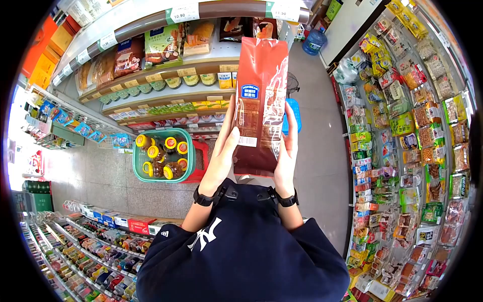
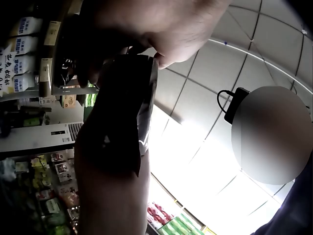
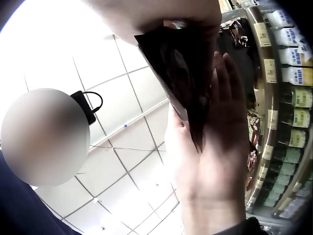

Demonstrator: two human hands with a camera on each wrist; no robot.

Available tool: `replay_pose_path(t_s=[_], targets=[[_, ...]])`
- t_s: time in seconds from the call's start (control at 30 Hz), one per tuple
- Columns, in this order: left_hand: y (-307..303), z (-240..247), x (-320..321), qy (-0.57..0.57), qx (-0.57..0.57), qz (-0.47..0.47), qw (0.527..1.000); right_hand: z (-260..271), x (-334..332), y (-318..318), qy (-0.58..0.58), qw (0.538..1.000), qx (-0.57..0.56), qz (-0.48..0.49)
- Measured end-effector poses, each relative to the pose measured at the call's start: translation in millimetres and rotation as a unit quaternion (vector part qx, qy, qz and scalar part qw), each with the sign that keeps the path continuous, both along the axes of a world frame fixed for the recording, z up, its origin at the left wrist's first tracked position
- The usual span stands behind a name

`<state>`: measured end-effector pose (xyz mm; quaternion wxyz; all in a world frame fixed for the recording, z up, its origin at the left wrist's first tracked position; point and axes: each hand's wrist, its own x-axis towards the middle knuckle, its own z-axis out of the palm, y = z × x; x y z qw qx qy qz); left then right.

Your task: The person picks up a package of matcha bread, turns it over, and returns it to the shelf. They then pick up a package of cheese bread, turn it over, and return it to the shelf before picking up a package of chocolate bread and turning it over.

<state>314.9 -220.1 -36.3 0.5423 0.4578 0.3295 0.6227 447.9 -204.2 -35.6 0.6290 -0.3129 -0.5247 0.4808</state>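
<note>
A tall, glossy red-brown bag of bread (image 1: 261,100) with a blue label and a barcode stands upright before my chest. My left hand (image 1: 220,158) holds its left side, thumb on the front face. My right hand (image 1: 287,158) holds the opposite edge low down. In the left wrist view, the bag (image 2: 120,112) looks dark, with the left hand (image 2: 166,24) above it. The right wrist view has the bag (image 3: 178,68) below the right hand (image 3: 151,12); the left hand (image 3: 215,152) lies against it, fingers stretched along it.
Bread packs (image 1: 163,43) line the shelf in front, over rows of cups and cartons. On the floor to the left, a green basket (image 1: 135,160) contains several yellow-lidded jars (image 1: 172,170). Hanging snack packs (image 1: 402,126) cover the right-hand rack. A water bottle (image 1: 314,42) stands farther back.
</note>
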Motion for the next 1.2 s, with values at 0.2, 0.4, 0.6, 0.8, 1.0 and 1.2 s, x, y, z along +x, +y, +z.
replay_pose_path(t_s=[0.2, 0.4, 0.6, 0.8, 1.0, 1.2], targets=[[-3.3, 4.8, 4.0, 0.01, 0.003, 0.052, 0.999, 5.4, -3.5, -1.2, -0.016, 0.999, -0.03, 0.022], [-2.3, 3.8, 6.5, 0.028, 0.037, 0.061, 0.997, -4.2, -6.1, -1.2, 0.005, 0.998, -0.059, 0.015], [-4.5, 0.7, 9.0, -0.009, 0.023, 0.047, 0.999, -3.4, -6.2, -0.5, 0.0, 0.999, -0.054, 0.004], [-7.5, -7.2, 4.2, -0.014, -0.02, 0.021, 0.999, -1.9, -8.8, -2.7, 0.021, 0.998, -0.063, 0.009], [-7.5, -7.1, 3.1, -0.018, -0.029, 0.016, 0.999, -1.4, -9.8, -2.8, 0.023, 0.998, -0.057, 0.014], [-9.0, -10.9, -0.8, 0.014, -0.013, 0.03, 0.999, -9.0, -11.4, -5.5, 0.029, 0.997, -0.074, -0.005]])
